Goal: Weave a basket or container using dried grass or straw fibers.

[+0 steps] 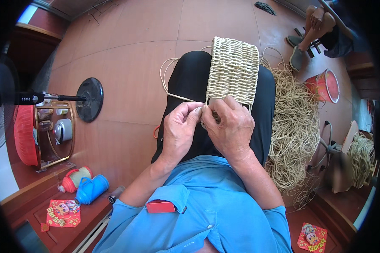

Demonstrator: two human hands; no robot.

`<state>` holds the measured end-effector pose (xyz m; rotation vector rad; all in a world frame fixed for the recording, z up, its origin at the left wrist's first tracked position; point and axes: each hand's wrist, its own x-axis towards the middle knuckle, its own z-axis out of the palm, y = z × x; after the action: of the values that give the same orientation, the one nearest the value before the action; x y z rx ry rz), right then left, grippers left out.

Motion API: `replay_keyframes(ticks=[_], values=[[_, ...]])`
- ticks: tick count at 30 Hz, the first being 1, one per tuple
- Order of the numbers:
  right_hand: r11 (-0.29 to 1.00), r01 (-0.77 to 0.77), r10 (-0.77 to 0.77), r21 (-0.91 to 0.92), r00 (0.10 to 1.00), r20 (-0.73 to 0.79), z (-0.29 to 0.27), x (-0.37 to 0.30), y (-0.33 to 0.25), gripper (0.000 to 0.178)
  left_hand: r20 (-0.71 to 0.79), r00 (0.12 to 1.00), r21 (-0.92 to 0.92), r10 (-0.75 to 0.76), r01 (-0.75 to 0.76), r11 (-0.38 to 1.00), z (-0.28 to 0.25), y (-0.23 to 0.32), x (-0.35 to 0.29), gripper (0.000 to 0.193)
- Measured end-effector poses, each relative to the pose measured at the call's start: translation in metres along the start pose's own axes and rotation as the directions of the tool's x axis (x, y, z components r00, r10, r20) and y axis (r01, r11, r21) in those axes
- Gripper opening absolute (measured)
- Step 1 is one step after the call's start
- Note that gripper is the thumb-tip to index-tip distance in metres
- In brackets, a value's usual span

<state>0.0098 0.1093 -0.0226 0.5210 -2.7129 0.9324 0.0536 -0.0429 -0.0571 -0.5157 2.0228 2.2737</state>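
A rectangular panel woven from pale straw-coloured cord (234, 69) lies across my lap, its near end under my fingers. My left hand (178, 128) is closed in a pinch on the working cord (179, 97), which loops out to the left of the panel and back behind it. Beside it, my right hand (231, 126) is closed at the panel's near edge, thumb and forefinger meeting the left fingertips. What the right fingers grip is hidden beneath them. Thin frame bars show just beyond my right hand, where the weave stops.
A large heap of loose cord (293, 130) lies on the floor to my right, next to a red bucket (325, 85). Another person's legs (314, 36) are at the far right. A fan's round base (90, 99) and a blue jug (92, 189) are on the left.
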Motion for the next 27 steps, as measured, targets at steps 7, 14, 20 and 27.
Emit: replay_keyframes(ticks=[7, 14, 20, 27], values=[[0.996, 0.060, -0.060, 0.061, 0.998, 0.010, -0.009, -0.006, 0.004, 0.009, 0.084, 0.988, -0.336, -0.126, 0.147, 0.930, 0.000, -0.005, 0.003, 0.031], [0.994, 0.079, -0.082, 0.076, 0.996, 0.039, -0.010, -0.007, 0.005, 0.008, 0.110, 0.979, -0.340, -0.172, 0.199, 0.919, -0.007, 0.000, 0.007, 0.032], [0.993, 0.077, -0.081, 0.085, 0.996, 0.046, -0.010, -0.005, 0.005, 0.007, 0.117, 0.992, -0.100, -0.035, 0.047, 0.994, -0.016, -0.001, 0.017, 0.028], [0.994, 0.076, -0.081, 0.085, 0.995, 0.061, -0.012, -0.006, 0.006, 0.007, 0.184, 0.976, -0.219, -0.114, 0.153, 0.964, -0.017, -0.002, 0.015, 0.030]])
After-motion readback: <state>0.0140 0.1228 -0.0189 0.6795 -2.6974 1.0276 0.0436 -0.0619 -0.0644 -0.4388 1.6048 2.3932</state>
